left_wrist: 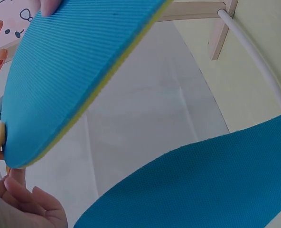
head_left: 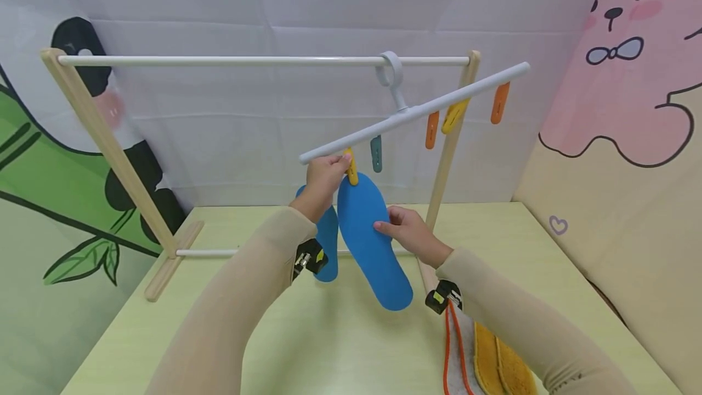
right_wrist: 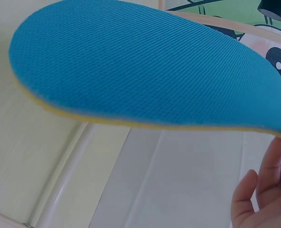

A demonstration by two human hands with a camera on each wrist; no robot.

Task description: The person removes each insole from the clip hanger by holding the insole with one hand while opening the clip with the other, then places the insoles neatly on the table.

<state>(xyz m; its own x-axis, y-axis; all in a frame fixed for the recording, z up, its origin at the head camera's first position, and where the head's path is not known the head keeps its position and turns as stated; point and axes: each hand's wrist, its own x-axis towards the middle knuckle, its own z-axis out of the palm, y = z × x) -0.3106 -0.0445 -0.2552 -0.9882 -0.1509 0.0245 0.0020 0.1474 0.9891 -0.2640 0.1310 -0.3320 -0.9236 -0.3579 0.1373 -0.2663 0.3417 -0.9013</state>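
A blue insole [head_left: 373, 242] hangs slanted, its top end at a yellow clothes peg [head_left: 351, 167] under the low left end of a tilted white hanger [head_left: 417, 113]. My left hand [head_left: 325, 177] pinches this peg between thumb and fingers. With thumb in front and fingers behind, my right hand [head_left: 410, 231] grips the insole's right edge. In the right wrist view the insole [right_wrist: 140, 66] shows a ribbed blue face and a yellow rim. A second blue insole [head_left: 328, 245] hangs behind the left wrist; its top is partly hidden by that hand.
The hanger hooks over the top rail [head_left: 247, 61] of a wooden rack [head_left: 109, 145]. A teal peg [head_left: 376, 154], orange pegs [head_left: 432, 130] and another yellow peg [head_left: 455, 116] hang along it. Grey and mustard cloth items [head_left: 496, 361] lie on the table [head_left: 554, 273] beneath the right forearm.
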